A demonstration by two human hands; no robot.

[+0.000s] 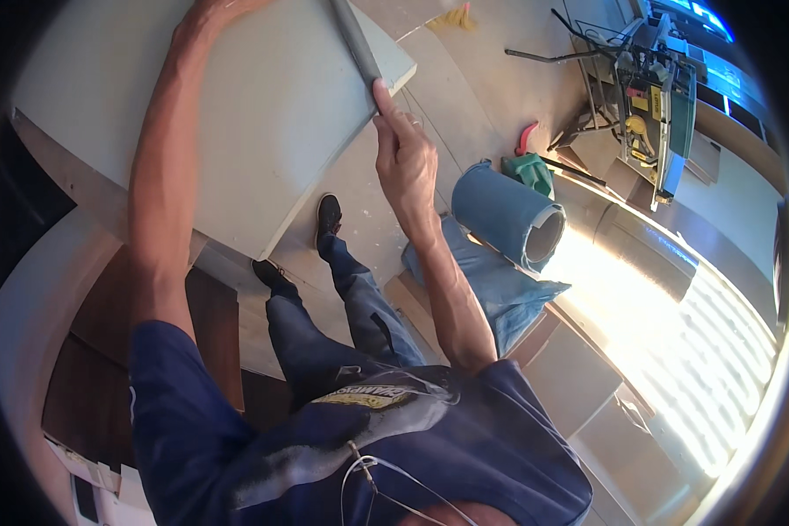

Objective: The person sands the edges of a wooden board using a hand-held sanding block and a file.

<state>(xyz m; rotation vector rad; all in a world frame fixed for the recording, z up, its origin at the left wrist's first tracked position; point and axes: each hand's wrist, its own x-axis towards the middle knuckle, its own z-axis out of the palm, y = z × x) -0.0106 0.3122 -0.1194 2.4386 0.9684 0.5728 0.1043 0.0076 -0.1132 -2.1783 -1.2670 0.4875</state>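
Note:
A large white panel (263, 131) lies flat in front of me, its corner pointing to the upper right. Across its right part runs a long grey bar (352, 37), which leaves the picture at the top. My right hand (407, 158) is closed at the bar's near end, with the index finger laid along it and the other fingers curled below, beside the panel's edge. Over the far left of the panel reaches my left hand (223, 9). The top rim cuts it off, so its fingers and anything in them are hidden.
On the right stands a blue cylindrical drum (500, 210) by a blue cloth or bag (473, 272). A green cloth (530, 171) lies behind it. Farther right is a machine on a stand (649, 123). Dark brown boards (105, 368) are at left; bright light falls at right.

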